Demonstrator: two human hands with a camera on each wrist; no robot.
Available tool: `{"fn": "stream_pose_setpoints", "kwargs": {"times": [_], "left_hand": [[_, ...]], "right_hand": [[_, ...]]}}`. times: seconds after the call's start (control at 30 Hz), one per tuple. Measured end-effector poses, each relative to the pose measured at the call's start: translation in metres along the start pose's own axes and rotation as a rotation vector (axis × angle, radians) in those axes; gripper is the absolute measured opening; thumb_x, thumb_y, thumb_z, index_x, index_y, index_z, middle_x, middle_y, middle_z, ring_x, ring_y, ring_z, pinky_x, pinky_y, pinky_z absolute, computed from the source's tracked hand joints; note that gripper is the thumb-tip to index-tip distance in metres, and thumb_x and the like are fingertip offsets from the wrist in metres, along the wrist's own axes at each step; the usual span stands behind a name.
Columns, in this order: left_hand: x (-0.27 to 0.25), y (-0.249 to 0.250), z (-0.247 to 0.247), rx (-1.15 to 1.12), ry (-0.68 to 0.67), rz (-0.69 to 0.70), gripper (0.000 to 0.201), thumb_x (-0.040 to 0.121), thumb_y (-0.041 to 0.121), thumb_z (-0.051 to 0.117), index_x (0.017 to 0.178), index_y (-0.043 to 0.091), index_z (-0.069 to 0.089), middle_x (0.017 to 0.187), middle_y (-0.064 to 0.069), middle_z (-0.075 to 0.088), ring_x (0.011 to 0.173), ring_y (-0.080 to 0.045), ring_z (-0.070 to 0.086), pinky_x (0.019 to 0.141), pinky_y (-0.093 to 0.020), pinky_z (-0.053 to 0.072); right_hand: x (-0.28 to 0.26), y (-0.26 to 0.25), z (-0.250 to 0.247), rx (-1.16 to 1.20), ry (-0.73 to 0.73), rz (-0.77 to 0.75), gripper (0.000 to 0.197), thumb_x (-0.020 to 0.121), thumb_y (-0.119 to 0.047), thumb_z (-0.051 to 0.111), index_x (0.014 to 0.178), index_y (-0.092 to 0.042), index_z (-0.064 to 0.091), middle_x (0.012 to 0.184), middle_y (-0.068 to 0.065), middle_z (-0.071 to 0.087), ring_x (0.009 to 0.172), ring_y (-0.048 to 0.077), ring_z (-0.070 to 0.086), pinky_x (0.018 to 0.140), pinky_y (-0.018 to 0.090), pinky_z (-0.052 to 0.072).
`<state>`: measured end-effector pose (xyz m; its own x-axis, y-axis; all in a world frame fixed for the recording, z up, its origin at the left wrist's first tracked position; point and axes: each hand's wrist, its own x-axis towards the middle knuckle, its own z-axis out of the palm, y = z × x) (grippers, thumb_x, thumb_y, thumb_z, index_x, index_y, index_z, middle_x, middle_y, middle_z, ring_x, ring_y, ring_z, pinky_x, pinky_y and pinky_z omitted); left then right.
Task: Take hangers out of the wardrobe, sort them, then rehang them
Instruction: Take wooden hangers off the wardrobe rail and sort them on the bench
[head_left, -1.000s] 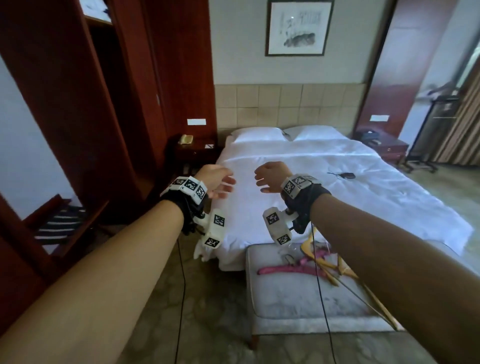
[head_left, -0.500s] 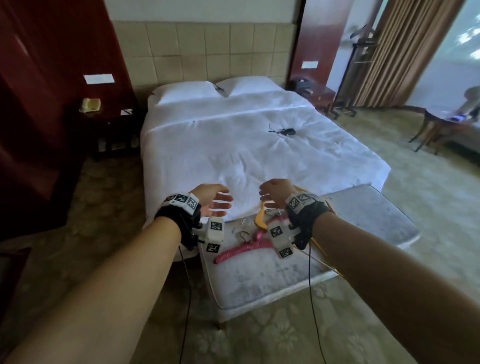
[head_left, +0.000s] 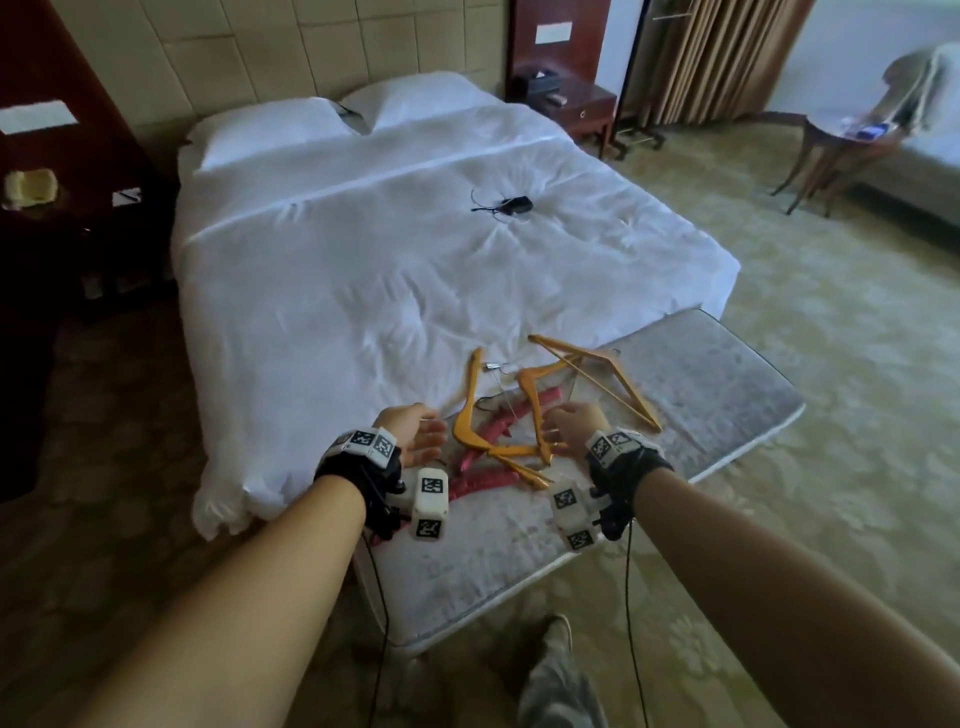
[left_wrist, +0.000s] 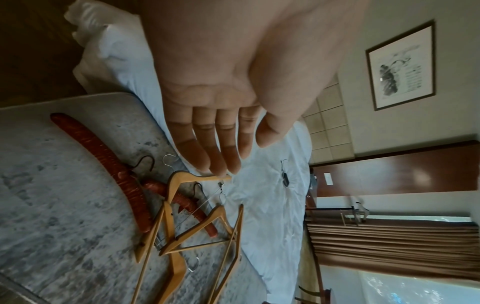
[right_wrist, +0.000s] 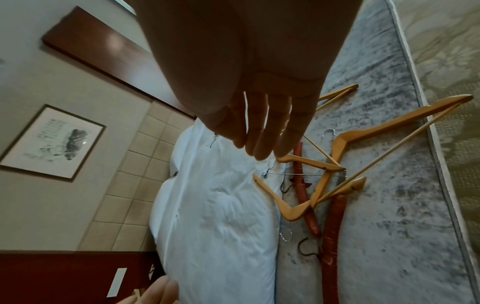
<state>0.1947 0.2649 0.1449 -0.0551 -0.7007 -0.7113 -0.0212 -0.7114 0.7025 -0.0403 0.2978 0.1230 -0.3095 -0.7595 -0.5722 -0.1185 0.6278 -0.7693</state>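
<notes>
A pile of hangers lies on the grey bench (head_left: 701, 395) at the foot of the bed. Several wooden hangers (head_left: 470, 415) cross over two pink padded hangers (head_left: 483, 478). My left hand (head_left: 421, 439) hovers at the pile's left edge, fingers straight, holding nothing. My right hand (head_left: 563, 428) hovers over the middle of the pile, fingers spread and empty. In the left wrist view the left hand (left_wrist: 223, 144) is just above a wooden hanger (left_wrist: 171, 195) and a padded hanger (left_wrist: 109, 164). In the right wrist view the right hand (right_wrist: 265, 127) is above the wooden hangers (right_wrist: 363, 133) and a padded hanger (right_wrist: 332, 236).
The white bed (head_left: 415, 260) fills the space beyond the bench, with a small black device and cable (head_left: 511, 205) on it. Nightstands (head_left: 576, 109) flank the headboard. A round side table (head_left: 852, 140) stands far right. Patterned carpet surrounds the bench; my foot (head_left: 558, 634) is below it.
My view has swung from the wardrobe side to the bed and down onto the bench. Both empty hands have dropped from chest height to just over the hanger pile.
</notes>
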Motion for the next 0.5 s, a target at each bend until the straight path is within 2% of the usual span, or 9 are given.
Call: {"fn": "stream_pose_setpoints", "kwargs": {"times": [0.07,0.13,0.2,0.27,0.37,0.43,0.5], "left_hand": [[0.023,0.002,0.016,-0.011,0.022,-0.035,0.014,0.092,0.012,0.054,0.081,0.007,0.06,0.073,-0.005,0.058,0.053,-0.015,0.056,0.043,-0.021,0.046],[0.047,0.004,0.032,-0.015,0.046,-0.073,0.013,0.093,0.011,0.054,0.083,0.006,0.06,0.07,-0.004,0.057,0.053,-0.015,0.055,0.043,-0.021,0.046],[0.07,0.006,0.049,-0.013,0.06,-0.117,0.012,0.093,0.013,0.054,0.085,0.006,0.061,0.06,0.0,0.057,0.057,-0.016,0.057,0.045,-0.022,0.048],[0.092,0.007,0.066,-0.004,0.061,-0.145,0.012,0.094,0.014,0.053,0.087,0.006,0.06,0.051,0.003,0.056,0.059,-0.016,0.057,0.045,-0.023,0.048],[0.119,0.009,0.092,-0.005,0.02,-0.173,0.01,0.096,0.014,0.053,0.091,0.008,0.059,0.064,-0.001,0.063,0.063,-0.018,0.059,0.05,-0.027,0.051],[0.132,0.011,0.107,0.018,-0.007,-0.198,0.01,0.096,0.014,0.053,0.091,0.009,0.059,0.074,-0.004,0.065,0.066,-0.02,0.061,0.057,-0.032,0.053],[0.149,0.013,0.119,0.029,-0.011,-0.219,0.01,0.096,0.015,0.052,0.093,0.007,0.059,0.077,-0.006,0.066,0.067,-0.02,0.062,0.057,-0.032,0.053]], "right_hand": [[0.031,0.006,-0.011,0.005,-0.001,0.032,0.021,0.095,-0.008,0.05,0.079,-0.004,0.063,0.079,0.012,0.064,0.073,0.026,0.062,0.074,0.041,0.056],[0.061,0.011,-0.025,0.01,-0.033,0.065,0.014,0.096,-0.008,0.05,0.088,-0.004,0.061,0.079,0.011,0.061,0.067,0.023,0.06,0.063,0.035,0.053],[0.088,0.017,-0.037,0.0,-0.094,0.098,0.008,0.096,-0.007,0.05,0.093,-0.009,0.058,0.081,0.009,0.06,0.065,0.019,0.058,0.062,0.03,0.052],[0.112,0.023,-0.049,-0.021,-0.115,0.134,0.016,0.096,-0.006,0.05,0.083,-0.012,0.056,0.077,0.007,0.059,0.063,0.018,0.058,0.06,0.028,0.052],[0.145,0.029,-0.066,-0.037,-0.098,0.22,0.024,0.095,-0.007,0.05,0.073,-0.011,0.059,0.073,0.009,0.061,0.063,0.021,0.059,0.053,0.029,0.049],[0.165,0.032,-0.073,-0.022,-0.08,0.268,0.023,0.094,-0.008,0.052,0.074,-0.008,0.062,0.075,0.011,0.063,0.064,0.022,0.06,0.051,0.029,0.047],[0.181,0.031,-0.077,-0.01,-0.073,0.293,0.02,0.095,-0.01,0.052,0.079,-0.007,0.063,0.076,0.009,0.064,0.064,0.02,0.061,0.05,0.028,0.049]]}}
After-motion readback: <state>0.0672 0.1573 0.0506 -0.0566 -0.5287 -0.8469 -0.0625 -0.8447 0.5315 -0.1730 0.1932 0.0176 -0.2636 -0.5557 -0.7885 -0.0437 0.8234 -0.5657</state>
